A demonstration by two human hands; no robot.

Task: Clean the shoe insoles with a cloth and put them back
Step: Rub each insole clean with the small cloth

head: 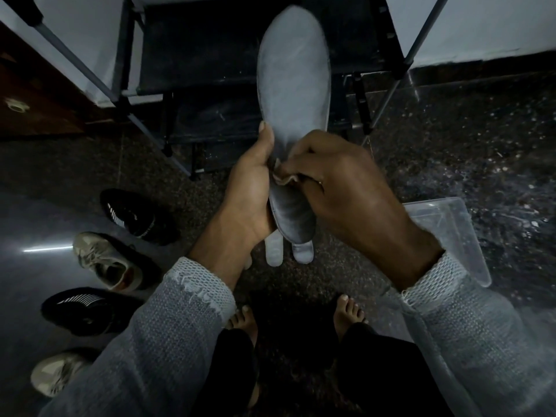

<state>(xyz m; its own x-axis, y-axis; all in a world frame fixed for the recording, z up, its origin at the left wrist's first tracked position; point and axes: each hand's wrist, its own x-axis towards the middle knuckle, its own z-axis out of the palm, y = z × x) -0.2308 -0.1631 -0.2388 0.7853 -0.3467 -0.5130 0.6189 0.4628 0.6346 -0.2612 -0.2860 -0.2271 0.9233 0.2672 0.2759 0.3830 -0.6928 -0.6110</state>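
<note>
The insole [293, 82], probably light and bendy, is gripped near its heel by the left hand [251, 188] while the right hand [340, 182] pinches the cloth [282, 178] against it.

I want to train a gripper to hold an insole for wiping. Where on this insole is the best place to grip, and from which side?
Grip the insole at its narrow waist, coming in from its left edge, as the left hand does now. That is its slimmest part, so fingers wrap it, and the broad forefoot above stays free for the cloth pinched by the right hand.
</note>
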